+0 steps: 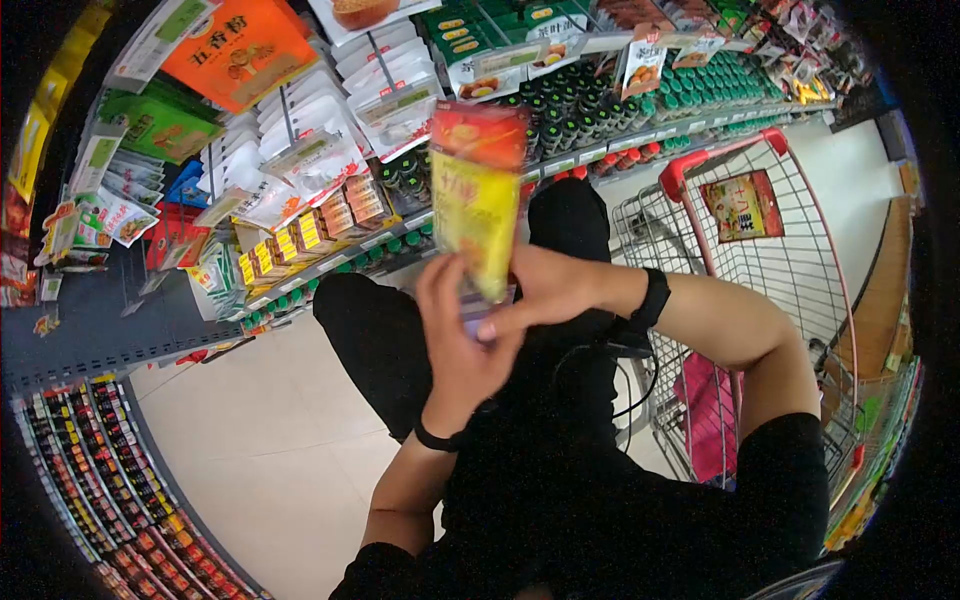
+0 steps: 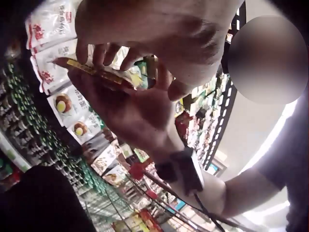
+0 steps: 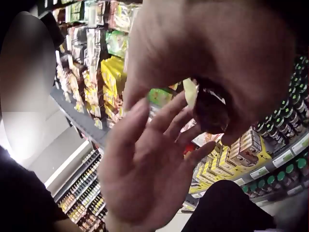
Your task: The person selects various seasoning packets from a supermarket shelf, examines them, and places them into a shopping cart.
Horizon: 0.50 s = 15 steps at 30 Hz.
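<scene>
In the head view, a flat yellow packet with a red top stands up in front of the person, a little blurred. The right hand grips its lower end, thumb across the front. Close against the packet's left side is the left hand, its fingers extended; the right wrist view shows this left hand with palm exposed and fingers fairly straight beside the packet's end. From the left wrist, the packet appears edge-on between the left fingers and the right palm.
Shelves ahead hold hanging white pouches, an orange pouch, small yellow boxes and green-capped jars. A red-handled wire shopping cart stands at the right, with a red-and-yellow packet and pink cloth in it.
</scene>
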{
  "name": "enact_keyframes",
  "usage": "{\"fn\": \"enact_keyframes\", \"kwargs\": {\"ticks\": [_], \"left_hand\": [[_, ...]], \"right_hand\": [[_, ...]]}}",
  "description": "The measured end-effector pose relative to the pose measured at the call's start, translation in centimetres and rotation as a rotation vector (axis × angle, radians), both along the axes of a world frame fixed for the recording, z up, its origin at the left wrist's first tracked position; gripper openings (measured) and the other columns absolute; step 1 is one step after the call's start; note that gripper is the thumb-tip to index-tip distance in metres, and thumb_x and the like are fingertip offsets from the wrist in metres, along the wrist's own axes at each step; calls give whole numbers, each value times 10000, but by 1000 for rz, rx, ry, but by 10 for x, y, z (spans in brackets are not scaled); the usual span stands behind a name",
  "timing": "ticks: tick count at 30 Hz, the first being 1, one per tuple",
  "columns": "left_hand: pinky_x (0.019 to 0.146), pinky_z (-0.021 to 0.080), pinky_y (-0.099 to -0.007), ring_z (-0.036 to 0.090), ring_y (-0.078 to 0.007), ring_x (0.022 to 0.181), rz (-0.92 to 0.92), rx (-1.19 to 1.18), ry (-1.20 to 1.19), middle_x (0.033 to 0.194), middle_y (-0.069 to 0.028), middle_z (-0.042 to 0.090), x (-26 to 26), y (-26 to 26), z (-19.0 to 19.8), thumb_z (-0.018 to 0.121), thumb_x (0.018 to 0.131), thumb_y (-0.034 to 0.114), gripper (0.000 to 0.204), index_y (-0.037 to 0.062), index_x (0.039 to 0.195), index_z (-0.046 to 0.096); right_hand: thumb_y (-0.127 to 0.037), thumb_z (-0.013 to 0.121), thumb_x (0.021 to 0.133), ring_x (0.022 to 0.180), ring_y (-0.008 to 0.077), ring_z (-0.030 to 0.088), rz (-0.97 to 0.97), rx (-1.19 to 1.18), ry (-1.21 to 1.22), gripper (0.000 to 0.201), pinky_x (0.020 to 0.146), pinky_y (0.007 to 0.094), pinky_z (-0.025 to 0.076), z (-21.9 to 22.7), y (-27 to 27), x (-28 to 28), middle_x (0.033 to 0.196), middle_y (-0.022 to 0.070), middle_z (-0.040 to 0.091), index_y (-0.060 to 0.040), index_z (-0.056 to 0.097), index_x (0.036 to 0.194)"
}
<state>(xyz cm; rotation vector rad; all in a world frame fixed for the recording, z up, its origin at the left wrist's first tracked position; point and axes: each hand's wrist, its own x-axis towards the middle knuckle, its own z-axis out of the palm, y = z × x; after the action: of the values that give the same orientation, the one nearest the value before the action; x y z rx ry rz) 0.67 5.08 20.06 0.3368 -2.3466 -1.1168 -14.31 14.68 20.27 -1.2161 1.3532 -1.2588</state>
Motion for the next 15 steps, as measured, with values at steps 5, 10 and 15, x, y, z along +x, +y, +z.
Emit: {"fn": "enact_keyframes", "kwargs": {"ticks": [5,10,15], "left_hand": [[1008,358,-391,438,-300,1199,-56,113,77,1358,-184,409,6,6,-7,708,814,247,688,-10,1348,358],[960,385,-348,482,-207,1142,147,631,199,1297,-104,451,17,-26,-38,747,799,254,749,-2,1367,331],[988,431,-335,584,-186,1105,-85,995,10,1227,-119,595,33,-33,-29,717,856,189,553,-37,1289,457]], "right_hand": [[-166,612,949,1002,158,615,-320,114,-505,371,910,296,495,0,4,-17,1152,88,646,-3,533,1273],[-190,613,949,997,165,622,-143,103,-592,407,822,324,557,-1,8,-15,1163,87,637,-18,507,1303],[-242,616,950,998,148,618,-24,144,-584,430,857,321,535,2,4,-10,1173,89,638,-15,512,1301]]}}
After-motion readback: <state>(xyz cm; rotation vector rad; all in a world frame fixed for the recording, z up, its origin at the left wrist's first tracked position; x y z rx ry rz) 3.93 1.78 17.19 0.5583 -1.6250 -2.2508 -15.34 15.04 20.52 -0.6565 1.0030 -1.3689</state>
